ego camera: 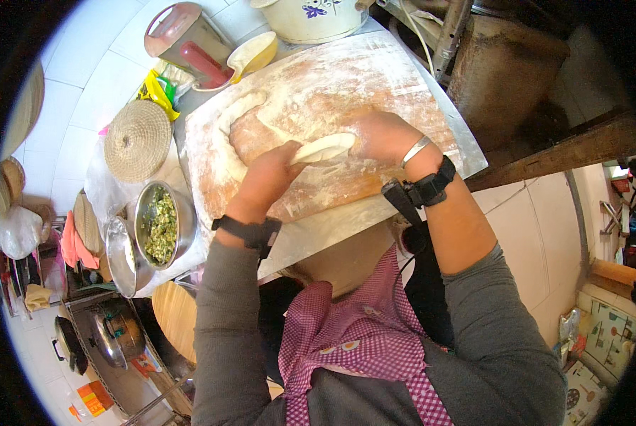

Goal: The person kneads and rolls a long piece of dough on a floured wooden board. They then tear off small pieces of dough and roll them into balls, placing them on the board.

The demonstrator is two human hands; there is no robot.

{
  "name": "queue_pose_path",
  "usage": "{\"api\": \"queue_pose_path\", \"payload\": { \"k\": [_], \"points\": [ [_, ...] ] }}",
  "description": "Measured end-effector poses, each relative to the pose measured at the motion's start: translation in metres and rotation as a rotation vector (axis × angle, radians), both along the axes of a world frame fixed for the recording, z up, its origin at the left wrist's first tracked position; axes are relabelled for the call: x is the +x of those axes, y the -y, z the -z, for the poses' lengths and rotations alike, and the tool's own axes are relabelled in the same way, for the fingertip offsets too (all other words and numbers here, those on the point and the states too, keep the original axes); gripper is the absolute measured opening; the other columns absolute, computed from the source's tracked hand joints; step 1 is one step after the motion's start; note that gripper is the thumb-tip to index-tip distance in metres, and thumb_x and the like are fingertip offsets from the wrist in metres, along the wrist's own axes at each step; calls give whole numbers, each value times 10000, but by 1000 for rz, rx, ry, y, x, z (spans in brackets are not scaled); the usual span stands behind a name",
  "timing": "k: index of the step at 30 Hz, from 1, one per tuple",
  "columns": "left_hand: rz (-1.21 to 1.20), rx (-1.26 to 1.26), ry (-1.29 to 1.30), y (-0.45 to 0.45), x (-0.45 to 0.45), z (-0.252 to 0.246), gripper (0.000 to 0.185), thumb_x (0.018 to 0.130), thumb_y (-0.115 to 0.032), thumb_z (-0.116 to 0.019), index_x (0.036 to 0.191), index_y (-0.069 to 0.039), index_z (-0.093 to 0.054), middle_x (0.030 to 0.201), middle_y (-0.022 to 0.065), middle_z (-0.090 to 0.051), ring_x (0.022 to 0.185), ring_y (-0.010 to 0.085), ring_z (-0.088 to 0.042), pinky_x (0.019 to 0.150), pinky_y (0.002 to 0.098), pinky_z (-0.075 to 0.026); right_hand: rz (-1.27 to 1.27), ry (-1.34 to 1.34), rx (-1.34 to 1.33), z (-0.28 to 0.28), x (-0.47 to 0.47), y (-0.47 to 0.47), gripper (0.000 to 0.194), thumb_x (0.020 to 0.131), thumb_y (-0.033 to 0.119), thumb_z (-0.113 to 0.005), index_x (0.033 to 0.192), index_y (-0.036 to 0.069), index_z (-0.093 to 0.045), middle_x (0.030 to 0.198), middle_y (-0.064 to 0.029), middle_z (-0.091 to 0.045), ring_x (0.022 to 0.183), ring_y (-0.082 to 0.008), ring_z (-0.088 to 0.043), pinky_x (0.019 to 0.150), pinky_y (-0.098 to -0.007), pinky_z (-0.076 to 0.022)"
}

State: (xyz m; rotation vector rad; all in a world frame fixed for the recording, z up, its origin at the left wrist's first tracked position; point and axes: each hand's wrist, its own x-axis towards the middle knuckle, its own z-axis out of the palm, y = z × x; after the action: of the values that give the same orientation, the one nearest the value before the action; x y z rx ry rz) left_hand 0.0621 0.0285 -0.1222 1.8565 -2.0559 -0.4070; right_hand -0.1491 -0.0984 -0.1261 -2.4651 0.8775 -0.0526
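Observation:
A long rope of pale dough (326, 148) lies on a floured wooden board (344, 183). Its far part curves round at the left of the board, and its near part runs between my hands. My left hand (270, 175) grips the rope, with the thumb on top. At the right end of the rope, my right hand (382, 136) has its fingers around the dough's tip; the fingertips are partly hidden. Loose flour is spread over much of the board.
Left of the board stand a steel bowl of chopped green filling (161, 223), another metal bowl (121, 258) and a round woven mat (138, 141). Behind are a yellow scoop (251, 56), a red-lidded container (190, 42) and a white pot with a flower pattern (312, 21).

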Motion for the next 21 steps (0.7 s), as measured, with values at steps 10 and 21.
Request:
{"api": "queue_pose_path", "payload": {
  "k": [10,21],
  "points": [
    [-113,261,358,-28,20,-11,299,849,-309,-654,1003,-53,-643,909,185,-666,870,379,-628,738,453,-498,-100,13,-45,20,1,8,334,772,342,-695,924,45,-695,869,-216,-669,829,-375,-640,749,-426,-512],
    [-275,0,175,-47,-70,49,557,973,-294,-467,1420,12,-339,1487,244,-300,1398,419,-236,1129,559,-186,35,145,-299,43,24,-73,458,888,194,-519,1327,63,-509,1392,-178,-473,1334,-363,-379,1106,-522,-254]
  ]
}}
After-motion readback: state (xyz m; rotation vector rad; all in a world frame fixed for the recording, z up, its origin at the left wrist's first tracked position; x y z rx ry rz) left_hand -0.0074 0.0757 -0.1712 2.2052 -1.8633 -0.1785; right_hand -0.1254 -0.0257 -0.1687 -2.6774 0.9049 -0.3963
